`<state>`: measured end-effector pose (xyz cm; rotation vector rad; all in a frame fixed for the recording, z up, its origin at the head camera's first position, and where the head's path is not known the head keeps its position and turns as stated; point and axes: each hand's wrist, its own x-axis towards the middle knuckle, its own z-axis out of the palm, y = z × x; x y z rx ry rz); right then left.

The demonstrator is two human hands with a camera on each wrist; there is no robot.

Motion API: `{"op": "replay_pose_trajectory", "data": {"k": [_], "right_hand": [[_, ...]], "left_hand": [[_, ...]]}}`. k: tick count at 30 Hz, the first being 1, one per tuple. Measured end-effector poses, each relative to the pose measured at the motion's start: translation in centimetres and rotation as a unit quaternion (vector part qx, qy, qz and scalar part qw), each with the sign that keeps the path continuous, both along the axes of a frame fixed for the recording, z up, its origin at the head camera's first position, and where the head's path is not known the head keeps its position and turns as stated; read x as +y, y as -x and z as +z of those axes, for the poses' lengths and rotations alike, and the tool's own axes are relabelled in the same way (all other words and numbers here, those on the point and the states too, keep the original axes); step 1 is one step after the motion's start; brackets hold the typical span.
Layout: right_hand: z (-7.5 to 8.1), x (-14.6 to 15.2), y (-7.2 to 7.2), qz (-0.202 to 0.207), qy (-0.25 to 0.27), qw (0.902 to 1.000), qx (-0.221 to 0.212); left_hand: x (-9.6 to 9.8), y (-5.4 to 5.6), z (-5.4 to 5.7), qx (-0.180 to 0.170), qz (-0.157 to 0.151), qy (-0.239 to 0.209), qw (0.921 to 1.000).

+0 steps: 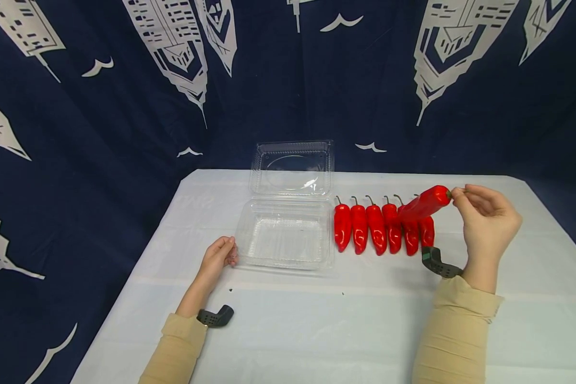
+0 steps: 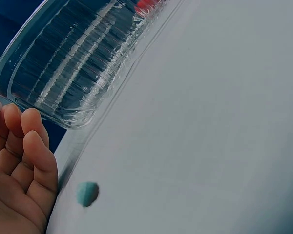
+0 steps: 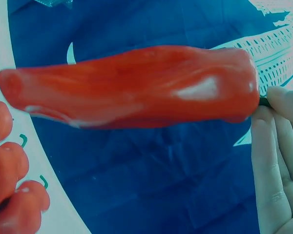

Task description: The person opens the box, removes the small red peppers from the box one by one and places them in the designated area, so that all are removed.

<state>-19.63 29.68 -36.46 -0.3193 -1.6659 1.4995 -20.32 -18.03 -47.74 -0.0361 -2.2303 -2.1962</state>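
Observation:
By its green stem, my right hand (image 1: 490, 224) pinches a red pepper (image 1: 427, 204) between thumb and fingertips. The pepper hangs over the right end of the row, its tip toward the left; the right wrist view shows its whole glossy length (image 3: 136, 90). A clear plastic clamshell container (image 1: 288, 265) stands with its lid (image 1: 292, 184) folded back, and no pepper lies inside. At the container's left edge, my left hand (image 1: 219, 255) pinches the rim, its other fingers (image 2: 39, 151) bent beside the ribbed wall in the left wrist view.
Several red peppers (image 1: 359, 229) lie side by side right of the container, stems toward the back. The white-covered table (image 1: 288, 330) meets a dark blue printed curtain (image 1: 269, 96) behind. Small dark specks (image 1: 230, 290) lie near the front. Each wrist wears a black band device (image 1: 216, 317).

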Motion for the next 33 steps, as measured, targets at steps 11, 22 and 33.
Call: {"op": "replay_pose_trajectory", "data": {"k": [11, 22, 33], "right_hand": [[-0.1, 1.0, -0.3, 0.023, 0.101, 0.9932, 0.055], [-0.5, 2.3, -0.7, -0.001, 0.142, 0.9886, 0.049], [-1.6, 3.6, -0.5, -0.013, 0.169, 0.9844, 0.045]], "left_hand": [[-0.1, 0.2, -0.2, -0.007, 0.007, 0.018, 0.9998], [-0.1, 0.2, -0.3, -0.003, 0.008, 0.011, 0.9999], [0.0, 0.1, 0.2, -0.016, 0.004, 0.019, 0.9997]]}}
